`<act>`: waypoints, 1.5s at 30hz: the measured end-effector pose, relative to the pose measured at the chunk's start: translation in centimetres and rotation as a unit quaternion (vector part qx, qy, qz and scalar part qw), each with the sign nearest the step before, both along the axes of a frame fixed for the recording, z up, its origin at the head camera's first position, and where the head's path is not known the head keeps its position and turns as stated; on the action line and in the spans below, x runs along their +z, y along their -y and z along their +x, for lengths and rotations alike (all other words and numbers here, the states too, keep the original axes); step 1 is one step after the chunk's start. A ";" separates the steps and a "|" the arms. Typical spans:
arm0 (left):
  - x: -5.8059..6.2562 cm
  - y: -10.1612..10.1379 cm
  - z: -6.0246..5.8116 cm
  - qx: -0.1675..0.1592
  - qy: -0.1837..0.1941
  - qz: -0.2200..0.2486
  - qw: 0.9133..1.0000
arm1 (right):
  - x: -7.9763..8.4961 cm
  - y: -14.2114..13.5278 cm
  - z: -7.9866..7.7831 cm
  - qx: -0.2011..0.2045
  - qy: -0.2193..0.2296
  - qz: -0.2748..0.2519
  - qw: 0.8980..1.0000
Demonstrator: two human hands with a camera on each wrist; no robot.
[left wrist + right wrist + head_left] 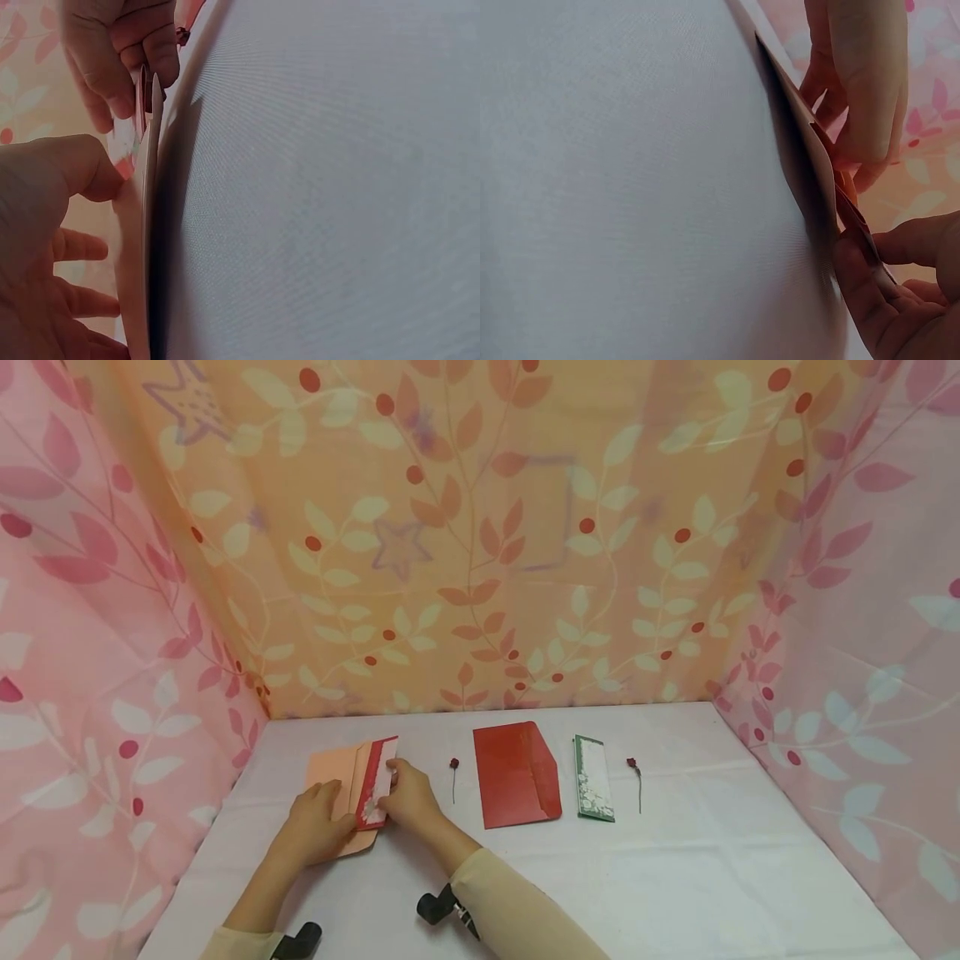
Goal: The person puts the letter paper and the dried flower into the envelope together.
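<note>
On the left of the table lies a peach envelope (330, 766), its flap side spread toward the right. A folded card (382, 774), red with a white floral front, overlaps the envelope's right part. My right hand (412, 797) pinches this card by its right edge; in the right wrist view the thumb and fingers (862, 289) close on its edge. My left hand (313, 822) rests on the envelope with spread fingers, its thumb (94, 172) at the card's lower left. In the left wrist view the envelope appears edge-on, with much of the card hidden behind it.
Right of my hands lie a small dried red rose (453, 765), a red envelope (510, 777), a green-edged white card (595, 777) and another dried rose (633, 766). Floral curtains (465, 568) stand round the back and sides of the white-covered table (712, 877).
</note>
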State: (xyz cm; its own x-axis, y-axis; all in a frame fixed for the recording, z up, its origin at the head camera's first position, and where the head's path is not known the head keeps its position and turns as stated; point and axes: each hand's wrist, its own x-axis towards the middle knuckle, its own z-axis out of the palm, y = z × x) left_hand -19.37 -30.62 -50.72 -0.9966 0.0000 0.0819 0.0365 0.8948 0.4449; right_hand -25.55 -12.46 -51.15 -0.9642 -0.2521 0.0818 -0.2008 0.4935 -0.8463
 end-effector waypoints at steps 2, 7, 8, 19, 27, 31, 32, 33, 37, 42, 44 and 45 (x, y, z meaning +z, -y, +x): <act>0.0 -0.1 0.0 -0.003 -0.002 0.001 1.000 | 0.0 0.0 0.0 0.003 -0.001 0.009 1.000; -0.1 -0.2 0.0 -0.007 -0.006 -0.002 1.000 | -0.2 0.1 -0.2 0.013 0.005 0.026 1.000; -0.1 -0.2 0.0 -0.008 -0.007 -0.002 1.000 | -0.2 0.1 -0.2 0.017 0.008 0.029 0.999; -0.4 -0.6 -0.4 -0.010 -0.005 0.000 1.000 | -0.1 -0.2 -0.6 0.046 0.006 0.067 0.997; 0.0 -1.2 -0.1 -0.022 0.009 0.009 1.000 | 0.4 -0.7 -0.8 0.051 0.021 0.100 0.993; -0.1 -1.3 -0.1 -0.031 0.008 0.010 0.999 | 0.6 -1.0 -0.7 0.054 0.038 0.092 0.994; -0.1 -1.4 -0.1 -0.033 0.007 0.010 0.999 | 0.7 -1.0 -0.7 0.055 0.045 0.086 0.994; -0.1 -1.4 -0.1 -0.035 0.006 0.011 0.999 | 0.7 -1.1 -0.7 0.055 0.054 0.080 0.994; -0.2 -1.5 -0.2 -0.042 -0.001 0.015 0.999 | 0.7 -1.2 -0.7 0.055 0.074 0.067 0.993; -0.2 -1.7 -0.2 -0.046 -0.011 0.018 0.999 | 0.5 -1.2 -0.9 0.062 0.081 0.078 0.992; -0.3 -1.7 -0.3 -0.048 -0.012 0.020 0.999 | 0.5 -1.3 -1.1 0.067 0.084 0.081 0.991; -0.3 -1.6 -0.3 -0.050 -0.011 0.023 0.998 | 0.4 -1.3 -1.2 0.070 0.084 0.083 0.990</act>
